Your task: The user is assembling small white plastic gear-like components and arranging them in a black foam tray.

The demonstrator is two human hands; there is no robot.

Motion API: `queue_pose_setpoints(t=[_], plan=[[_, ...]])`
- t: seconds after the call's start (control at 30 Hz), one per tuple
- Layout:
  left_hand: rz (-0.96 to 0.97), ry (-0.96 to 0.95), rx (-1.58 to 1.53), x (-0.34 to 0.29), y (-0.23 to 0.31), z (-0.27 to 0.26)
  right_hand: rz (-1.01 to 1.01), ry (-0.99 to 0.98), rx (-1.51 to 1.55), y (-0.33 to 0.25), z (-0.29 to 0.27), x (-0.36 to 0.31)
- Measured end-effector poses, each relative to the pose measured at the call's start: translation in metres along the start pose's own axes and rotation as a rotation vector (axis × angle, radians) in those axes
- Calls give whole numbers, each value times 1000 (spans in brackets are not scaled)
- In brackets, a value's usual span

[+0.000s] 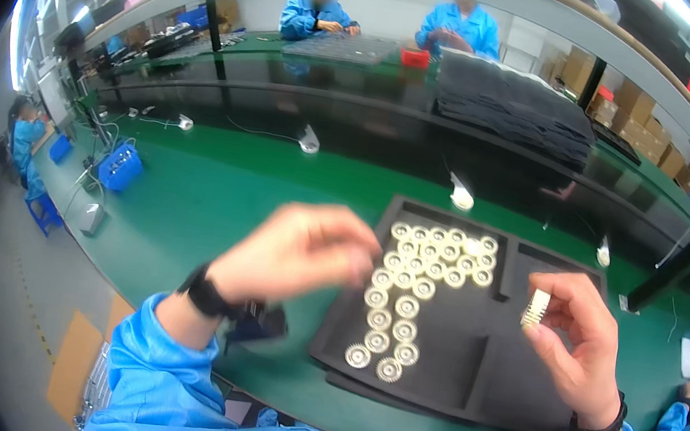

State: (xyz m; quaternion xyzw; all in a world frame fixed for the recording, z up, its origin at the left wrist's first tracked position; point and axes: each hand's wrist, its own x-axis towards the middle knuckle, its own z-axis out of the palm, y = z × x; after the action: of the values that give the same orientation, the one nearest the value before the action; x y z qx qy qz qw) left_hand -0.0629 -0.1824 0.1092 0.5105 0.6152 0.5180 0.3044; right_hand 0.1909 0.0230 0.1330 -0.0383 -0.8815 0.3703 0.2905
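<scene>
My right hand [577, 344] pinches a small cream-white gear [536, 308] between thumb and fingers, its toothed edge showing, over the right part of a black tray [426, 390]. In the tray's left compartment lie many similar gears [404, 330], bunched at the far side and running in two loose rows toward me. My left hand [299, 253] hovers by the tray's left edge, near the gears. Its fingers are smeared by motion, so whether they hold anything does not show. Black straps circle both wrists.
The tray rests on a green worktable [185, 209]. Beyond it, white cone-shaped pieces [461, 194] with cords line the table. A blue bin [120, 167] stands at left. Across the far bench are stacked dark sheets [513, 102], a red box [415, 57] and two people; others sit at both sides.
</scene>
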Motion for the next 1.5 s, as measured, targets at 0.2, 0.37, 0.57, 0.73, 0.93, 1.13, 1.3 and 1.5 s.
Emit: queue_pose_setpoints(t=[0.2, 0.37, 0.57, 0.73, 0.93, 1.13, 1.3, 1.5], plan=[[-388, 819, 976, 91, -144, -166, 62, -125, 9, 3, 14, 26], [-764, 801, 891, 179, -213, -179, 116, -234, -198, -3, 9, 34], [-748, 793, 1061, 216, -272, -204, 234, -228, -249, -1, -1, 37], [-403, 754, 897, 201, -243, -188, 164, -186, -117, 11, 6, 51], [87, 344, 11, 134, -104, -60, 303, -160, 377, 43, 29, 55], [113, 82, 145, 64, -32, 35, 225, -197, 533, 37, 41, 55], [172, 11, 15, 49, -27, 55, 276, -186, 567, 32, 47, 46], [161, -14, -199, 41, -19, 62, 262, -261, 467, 31, 42, 37]])
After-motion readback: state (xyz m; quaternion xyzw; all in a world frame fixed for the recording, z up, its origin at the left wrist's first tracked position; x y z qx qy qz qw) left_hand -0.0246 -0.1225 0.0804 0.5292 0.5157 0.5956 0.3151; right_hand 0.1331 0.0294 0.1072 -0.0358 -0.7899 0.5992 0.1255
